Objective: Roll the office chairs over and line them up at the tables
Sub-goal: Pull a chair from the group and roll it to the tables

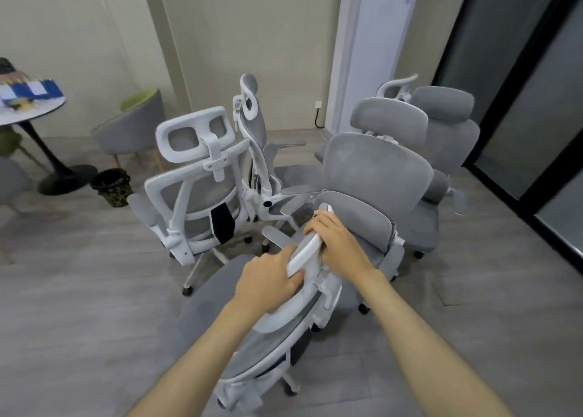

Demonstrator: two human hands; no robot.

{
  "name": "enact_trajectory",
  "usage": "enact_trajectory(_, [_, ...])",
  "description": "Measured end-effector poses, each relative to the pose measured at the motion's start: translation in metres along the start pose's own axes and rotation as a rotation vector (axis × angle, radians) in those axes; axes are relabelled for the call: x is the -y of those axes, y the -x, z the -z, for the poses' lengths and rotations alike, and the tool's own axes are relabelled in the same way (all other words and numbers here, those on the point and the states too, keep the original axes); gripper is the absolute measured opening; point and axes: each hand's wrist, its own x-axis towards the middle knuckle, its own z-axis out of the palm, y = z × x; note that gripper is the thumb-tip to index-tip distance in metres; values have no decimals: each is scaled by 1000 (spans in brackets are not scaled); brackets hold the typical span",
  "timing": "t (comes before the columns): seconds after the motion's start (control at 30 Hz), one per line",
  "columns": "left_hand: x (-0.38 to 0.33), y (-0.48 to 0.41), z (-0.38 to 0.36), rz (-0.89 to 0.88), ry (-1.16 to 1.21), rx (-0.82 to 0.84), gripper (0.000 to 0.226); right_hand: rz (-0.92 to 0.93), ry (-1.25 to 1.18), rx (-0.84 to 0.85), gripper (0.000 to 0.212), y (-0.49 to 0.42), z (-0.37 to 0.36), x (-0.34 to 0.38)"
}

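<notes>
Near the bottom centre of the view, both bare hands grip the headrest [307,249] of the closest office chair [274,337], a white-framed chair with grey mesh whose back faces the person. Fingers of the left hand [268,282] are clamped around the lower end of the headrest's white bar, thumb on top. Fingers of the right hand [339,243] are curled over the upper end of the same bar, closed on it. This chair stands on the grey wood-look floor [79,306], its seat [208,296] reaching out to the left.

Just beyond the hands stands a cluster of similar grey chairs, packed close together. One with a white frame and hollow headrest [192,177] shows its back on the left. Beside it a second white-framed chair [255,151] is seen side-on. To the right, a padded grey chair [378,170] stands just behind the held headrest, and another padded grey chair [441,139] stands behind that, near a dark glass partition [520,107].

At the far left a round white surface [31,110] on a black pedestal carries blurred coloured items. Near it are a small grey tub chair with a green inner back [132,126] and a dark bin [113,186] on the floor.
</notes>
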Motion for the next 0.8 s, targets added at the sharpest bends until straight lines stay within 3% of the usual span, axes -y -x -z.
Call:
enact_trajectory(0.33, [-3, 22, -3, -81, 15, 28, 51, -82, -60, -62, 48, 44, 8, 17])
enact_trajectory(0.5, [-3, 41, 0, -176, 37, 43, 51, -127, -17, -175, 52, 74, 5, 34])
enact_trajectory(0.8, [-1, 90, 1, -295, 69, 64, 44, -326, 5, -216, 50, 125, 2, 87])
